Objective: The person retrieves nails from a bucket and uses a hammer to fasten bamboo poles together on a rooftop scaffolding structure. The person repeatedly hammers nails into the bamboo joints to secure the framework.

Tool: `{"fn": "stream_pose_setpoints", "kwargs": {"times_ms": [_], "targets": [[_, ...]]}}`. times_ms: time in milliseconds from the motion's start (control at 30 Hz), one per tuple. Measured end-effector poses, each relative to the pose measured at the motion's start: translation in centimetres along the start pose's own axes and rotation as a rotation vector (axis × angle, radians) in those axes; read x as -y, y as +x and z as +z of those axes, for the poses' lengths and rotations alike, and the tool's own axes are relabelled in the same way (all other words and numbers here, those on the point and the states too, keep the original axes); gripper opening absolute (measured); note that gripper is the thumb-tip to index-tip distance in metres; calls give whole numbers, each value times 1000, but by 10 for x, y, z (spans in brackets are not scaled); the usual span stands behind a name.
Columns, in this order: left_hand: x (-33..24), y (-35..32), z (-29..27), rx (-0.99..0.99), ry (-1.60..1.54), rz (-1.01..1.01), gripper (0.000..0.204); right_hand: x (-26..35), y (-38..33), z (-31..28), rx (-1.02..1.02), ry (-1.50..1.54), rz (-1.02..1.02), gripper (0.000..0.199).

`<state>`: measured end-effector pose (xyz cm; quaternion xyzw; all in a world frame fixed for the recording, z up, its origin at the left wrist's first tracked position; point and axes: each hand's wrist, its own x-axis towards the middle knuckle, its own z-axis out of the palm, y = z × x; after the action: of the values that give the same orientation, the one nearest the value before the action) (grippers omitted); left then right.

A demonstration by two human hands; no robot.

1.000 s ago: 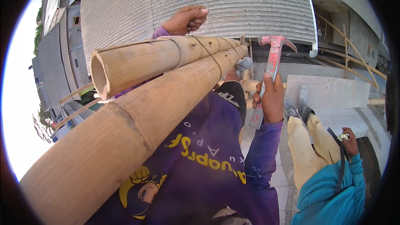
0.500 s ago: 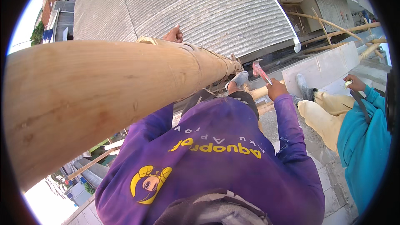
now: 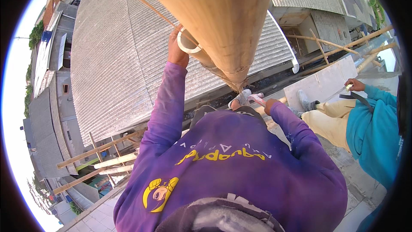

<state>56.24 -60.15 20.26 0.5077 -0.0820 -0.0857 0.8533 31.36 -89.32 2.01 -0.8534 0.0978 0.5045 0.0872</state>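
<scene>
A thick bamboo pole [image 3: 223,21] rises close in front of me from near my feet. Beside it stands a shorter hollow bamboo pole [image 3: 207,61] with a cut, open top. Wrapped around the outside of that open end is my left hand [image 3: 177,51], its fingers partly hidden behind the rim. A thin cord [image 3: 143,0] runs from the upper left down to the open end. Low ahead of me, my right hand [image 3: 270,106] is closed on the handle of a red claw hammer [image 3: 256,99], whose head is beside my foot.
Below and ahead spreads a grey corrugated roof [image 3: 111,60]. At the right a co-worker in a teal top [image 3: 371,120] holds something small and pale. A pale board [image 3: 319,83] lies near that person's boot. Bamboo scaffolding [image 3: 101,148] stands at left, with more at upper right.
The thick pole has shifted in view from the left to the upper middle, looking more upright. My left hand now shows fully at the shorter pole's end. My right hand and hammer sit lower.
</scene>
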Motion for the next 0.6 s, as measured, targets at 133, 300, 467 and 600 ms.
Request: {"fn": "stream_pose_setpoints", "kwargs": {"times_ms": [133,300,467,600], "targets": [[-22,-2,24,27,234,40,42,33,-14,7,-28,-4,-70,42],[-46,-9,29,50,389,164,59,76,-32,4,-129,100,-149,49],[-58,-14,38,215,471,365,51,114,-48,-1,-145,94,-326,51],[-56,-12,42,272,571,317,35,132,-57,-5,-189,51,-386,55]]}}
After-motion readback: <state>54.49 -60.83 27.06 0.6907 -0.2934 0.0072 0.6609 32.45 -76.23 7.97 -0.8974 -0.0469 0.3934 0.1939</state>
